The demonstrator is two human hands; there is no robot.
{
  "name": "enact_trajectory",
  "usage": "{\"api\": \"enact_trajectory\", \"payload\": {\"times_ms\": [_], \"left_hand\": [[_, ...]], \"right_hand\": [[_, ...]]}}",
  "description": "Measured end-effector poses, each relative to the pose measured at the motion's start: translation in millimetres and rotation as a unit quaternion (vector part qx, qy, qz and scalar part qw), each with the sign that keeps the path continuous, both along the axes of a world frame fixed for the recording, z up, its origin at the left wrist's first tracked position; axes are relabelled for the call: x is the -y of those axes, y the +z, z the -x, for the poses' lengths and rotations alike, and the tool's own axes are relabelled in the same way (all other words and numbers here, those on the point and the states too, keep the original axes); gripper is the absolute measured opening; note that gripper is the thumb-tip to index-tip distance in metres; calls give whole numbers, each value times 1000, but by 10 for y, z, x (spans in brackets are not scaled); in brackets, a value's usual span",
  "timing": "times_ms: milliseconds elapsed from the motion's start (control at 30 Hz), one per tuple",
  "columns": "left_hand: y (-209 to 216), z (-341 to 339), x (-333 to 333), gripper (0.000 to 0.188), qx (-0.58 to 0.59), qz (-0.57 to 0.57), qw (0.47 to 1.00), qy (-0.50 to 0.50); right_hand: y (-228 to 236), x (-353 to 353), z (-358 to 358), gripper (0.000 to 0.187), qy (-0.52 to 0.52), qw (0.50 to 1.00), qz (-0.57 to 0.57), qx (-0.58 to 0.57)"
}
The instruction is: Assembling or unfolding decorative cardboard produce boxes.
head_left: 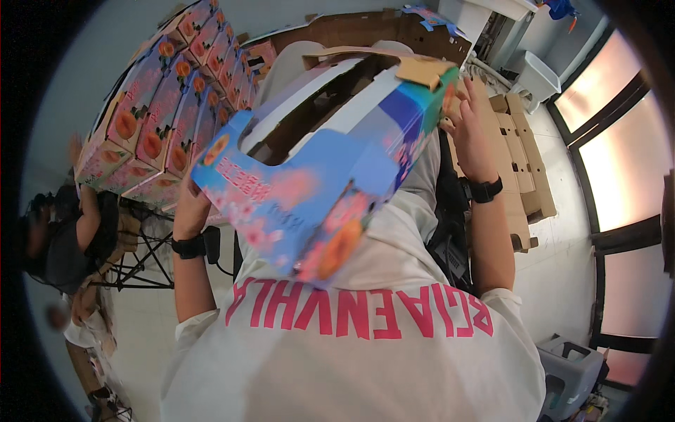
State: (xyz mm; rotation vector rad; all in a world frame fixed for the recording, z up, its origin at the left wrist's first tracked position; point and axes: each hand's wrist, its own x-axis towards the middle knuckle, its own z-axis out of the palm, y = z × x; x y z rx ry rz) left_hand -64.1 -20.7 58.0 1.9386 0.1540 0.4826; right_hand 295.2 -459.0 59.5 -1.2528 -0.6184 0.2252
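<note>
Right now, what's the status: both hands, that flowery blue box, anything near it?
Left hand at the flowery box, left side, fingers hidden. Right hand open by its right end, contact unclear. Long slot open. Stacked cartons leftward.

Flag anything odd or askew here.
Two things. The printed box in the left hand has a long gap along its upper face, so it looks unclosed. At the back, a blue printed piece lies on the rim of a brown carton, seemingly out of place.

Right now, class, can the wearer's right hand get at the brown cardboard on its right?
Probably yes: the right hand looks open beside the blue carton, and nothing visible blocks its way to the brown cardboard, though depth is unclear.
</note>
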Motion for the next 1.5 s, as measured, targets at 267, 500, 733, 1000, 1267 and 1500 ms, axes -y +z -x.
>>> {"api": "enact_trajectory", "payload": {"times_ms": [267,500,733,1000,1267,1500], "left_hand": [[-137,141,176,53,92,337,936,-47],[-81,164,335,53,40,306,945,-106],[547,-77,535,53,58,191,973,-113],[1080,27,916,99,92,-55,994,24],[1161,112,869,120,72,-189,974,-98],[1179,135,848,121,16,-204,975,-91]], "right_hand": [[268,520,472,31,-115,982,107,110],[769,790,677,53,-55,938,154,305],[956,717,1015,57,75,913,224,332],[1047,598,1137,57,41,882,266,386],[1067,593,1238,58,28,839,295,456],[1006,574,1181,54,14,842,273,465]]}}
